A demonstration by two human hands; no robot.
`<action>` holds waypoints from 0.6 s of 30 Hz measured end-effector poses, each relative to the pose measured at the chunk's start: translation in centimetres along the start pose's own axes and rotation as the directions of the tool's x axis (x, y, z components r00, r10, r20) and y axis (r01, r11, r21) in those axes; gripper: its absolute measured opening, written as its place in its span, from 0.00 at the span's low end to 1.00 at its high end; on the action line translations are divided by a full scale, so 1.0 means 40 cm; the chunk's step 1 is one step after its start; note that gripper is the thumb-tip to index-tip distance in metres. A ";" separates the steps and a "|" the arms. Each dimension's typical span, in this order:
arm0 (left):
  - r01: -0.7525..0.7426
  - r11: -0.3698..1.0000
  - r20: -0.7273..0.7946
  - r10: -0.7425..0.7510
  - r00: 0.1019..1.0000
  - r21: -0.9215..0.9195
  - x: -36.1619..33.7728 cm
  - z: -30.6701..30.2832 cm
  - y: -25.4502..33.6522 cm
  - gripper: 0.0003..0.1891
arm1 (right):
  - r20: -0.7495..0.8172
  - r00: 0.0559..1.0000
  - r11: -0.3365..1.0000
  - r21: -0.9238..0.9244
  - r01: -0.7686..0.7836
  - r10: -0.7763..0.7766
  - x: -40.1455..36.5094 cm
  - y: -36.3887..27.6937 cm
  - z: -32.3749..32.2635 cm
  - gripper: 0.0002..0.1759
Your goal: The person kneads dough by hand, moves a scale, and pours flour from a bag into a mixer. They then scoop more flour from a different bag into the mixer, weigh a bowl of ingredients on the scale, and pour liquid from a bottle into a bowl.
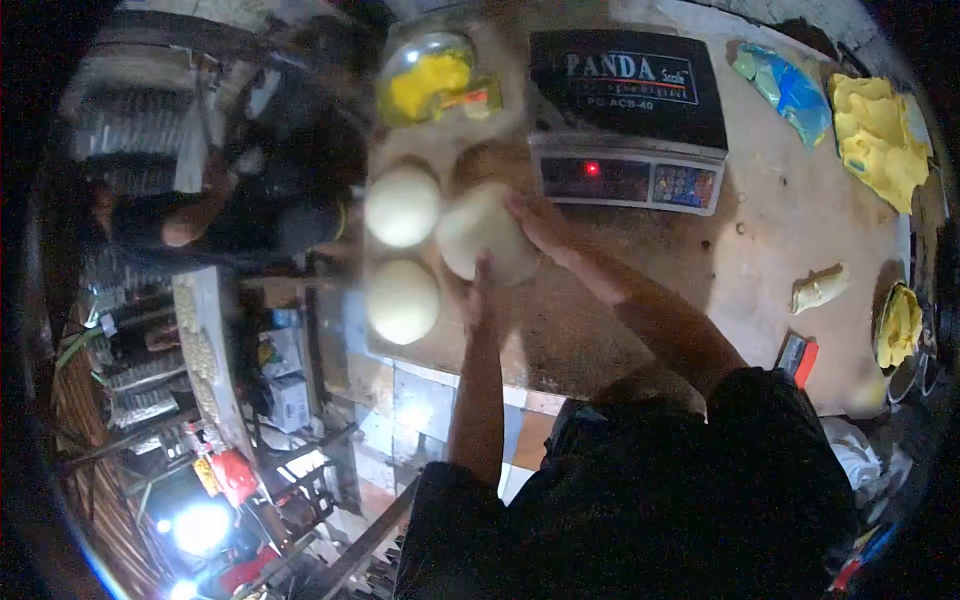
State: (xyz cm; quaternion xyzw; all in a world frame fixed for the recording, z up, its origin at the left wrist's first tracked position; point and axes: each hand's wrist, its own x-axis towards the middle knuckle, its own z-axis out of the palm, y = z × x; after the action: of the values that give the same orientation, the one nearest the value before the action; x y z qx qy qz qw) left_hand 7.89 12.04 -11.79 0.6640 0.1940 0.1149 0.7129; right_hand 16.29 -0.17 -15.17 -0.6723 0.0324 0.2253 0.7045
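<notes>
A large, smooth, pale dough ball [487, 232] is held between my two hands over the wooden table [610, 330], its outline slightly blurred. My left hand [482, 278] presses against its near side, while my right hand [538, 224] grips it from the right. Two more round dough balls sit close by on the left: the upper dough ball [402, 206] right beside the held one, and the lower dough ball [402, 301] near the table's left edge. Behind my right hand stands a digital scale [625, 180] with a red light lit.
A bowl [432, 85] of yellow stuff stands at the back left. On the right lie a blue wrapper [790, 90], a yellow mass [875, 140], a pale roll-shaped piece [820, 288] and a red-edged tool [797, 360]. Another person's arm [200, 215] shows beyond the table's left side.
</notes>
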 end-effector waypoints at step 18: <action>0.169 0.986 0.261 -0.165 0.951 0.009 -0.347 -0.295 -0.277 0.11 | -0.638 0.704 0.715 -0.646 -0.267 -0.313 -1.030 0.312 -0.585 0.17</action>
State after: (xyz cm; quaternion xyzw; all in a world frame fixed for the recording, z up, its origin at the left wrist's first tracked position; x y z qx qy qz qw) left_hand -10.67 15.82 -21.58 0.6497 0.1531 -0.0328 0.7439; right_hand -19.14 -34.02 -14.65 -0.9191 0.2040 -0.0663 0.3307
